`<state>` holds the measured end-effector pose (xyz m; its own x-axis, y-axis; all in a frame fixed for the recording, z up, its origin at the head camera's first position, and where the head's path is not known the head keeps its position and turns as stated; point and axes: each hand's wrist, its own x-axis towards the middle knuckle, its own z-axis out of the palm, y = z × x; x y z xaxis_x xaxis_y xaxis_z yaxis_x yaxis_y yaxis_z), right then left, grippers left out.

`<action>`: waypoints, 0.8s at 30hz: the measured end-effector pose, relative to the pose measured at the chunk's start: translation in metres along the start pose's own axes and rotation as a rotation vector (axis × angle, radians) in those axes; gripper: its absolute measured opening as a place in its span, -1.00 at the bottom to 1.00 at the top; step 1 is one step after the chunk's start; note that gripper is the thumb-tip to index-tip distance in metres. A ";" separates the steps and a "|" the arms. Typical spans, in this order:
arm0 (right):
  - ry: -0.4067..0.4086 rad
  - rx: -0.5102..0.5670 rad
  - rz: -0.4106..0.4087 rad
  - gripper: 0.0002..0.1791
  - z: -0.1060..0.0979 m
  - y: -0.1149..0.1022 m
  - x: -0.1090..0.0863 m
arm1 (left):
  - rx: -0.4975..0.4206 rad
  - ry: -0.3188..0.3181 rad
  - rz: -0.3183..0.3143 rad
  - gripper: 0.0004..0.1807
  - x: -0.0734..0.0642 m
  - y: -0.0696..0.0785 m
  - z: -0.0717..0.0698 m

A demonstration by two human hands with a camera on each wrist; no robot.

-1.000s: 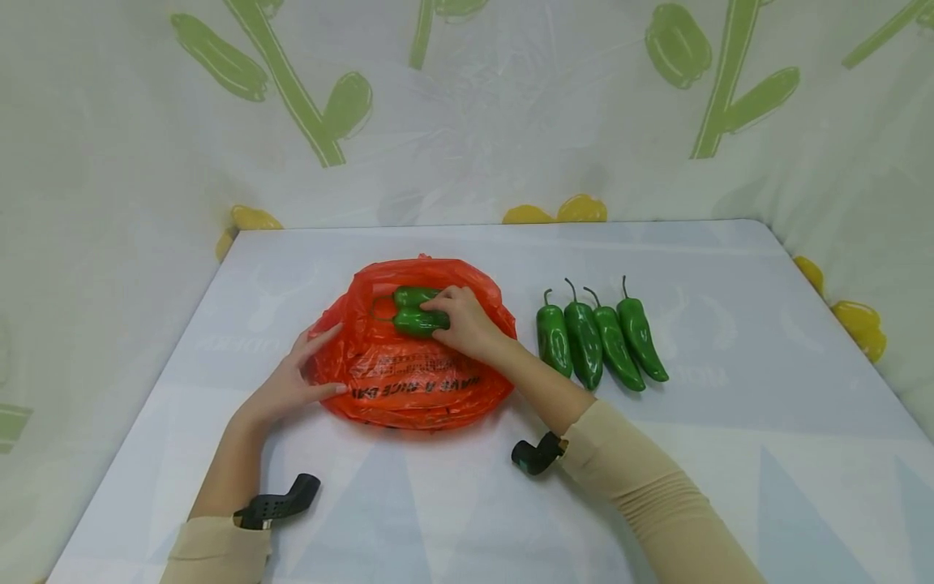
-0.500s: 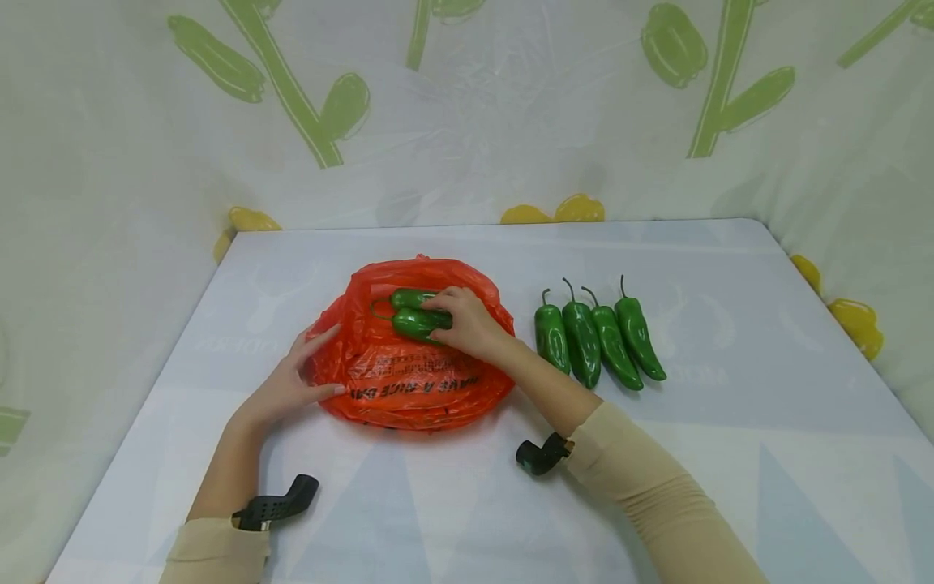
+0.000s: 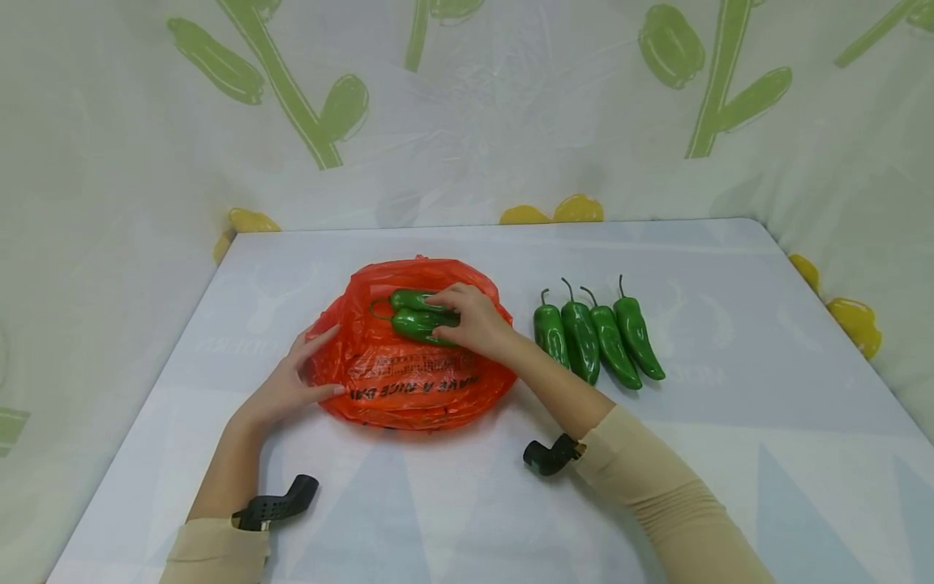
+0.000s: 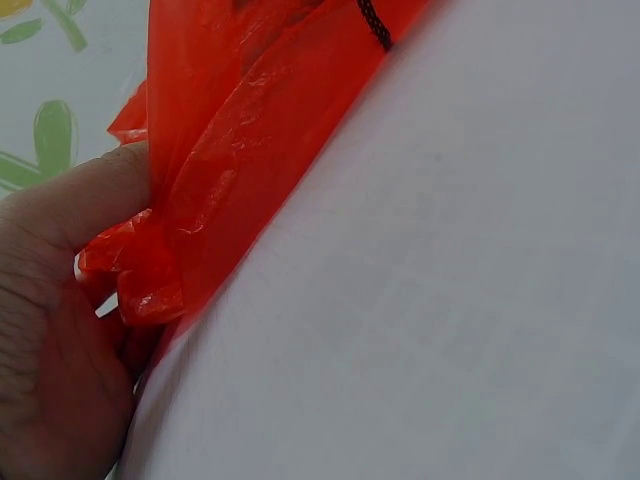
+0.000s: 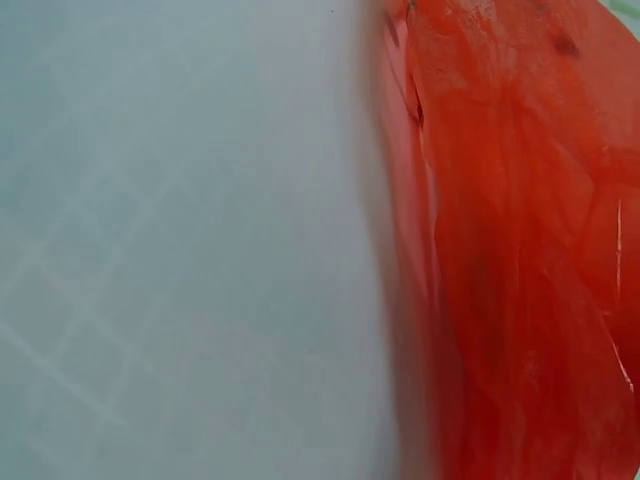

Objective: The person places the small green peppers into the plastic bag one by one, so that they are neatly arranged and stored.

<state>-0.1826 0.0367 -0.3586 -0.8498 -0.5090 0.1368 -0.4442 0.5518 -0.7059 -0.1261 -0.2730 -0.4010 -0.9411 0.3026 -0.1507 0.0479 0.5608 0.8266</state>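
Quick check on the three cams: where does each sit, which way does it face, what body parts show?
Head: above, looking forward and down at table; both forearms, left hand, right hand on peppers in bag.
Left wrist: low at table level, facing orange bag; thumb and palm show.
Right wrist: close to the tabletop, facing the bag's side; no body visible.
Shared: all three show the orange bag.

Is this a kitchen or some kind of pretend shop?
Probably neither: it looks like a staged tabletop set. A white table stands inside a plastic backdrop printed with vegetables, and on it lie an orange bag and a row of glossy green peppers.
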 end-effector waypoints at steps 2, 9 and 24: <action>0.005 0.006 -0.002 -0.51 -0.002 -0.001 -0.001 | 0.001 0.001 -0.002 -0.01 0.000 0.000 0.000; 0.032 0.032 -0.056 -0.48 -0.009 -0.004 -0.007 | 0.001 0.001 0.005 -0.02 -0.001 0.001 -0.001; 0.084 0.044 -0.045 -0.39 -0.030 -0.008 -0.024 | 0.004 -0.002 0.007 -0.02 -0.002 0.001 0.000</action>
<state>-0.1672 0.0650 -0.3354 -0.8511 -0.4741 0.2255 -0.4709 0.4993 -0.7273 -0.1246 -0.2731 -0.3999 -0.9402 0.3076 -0.1461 0.0554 0.5615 0.8256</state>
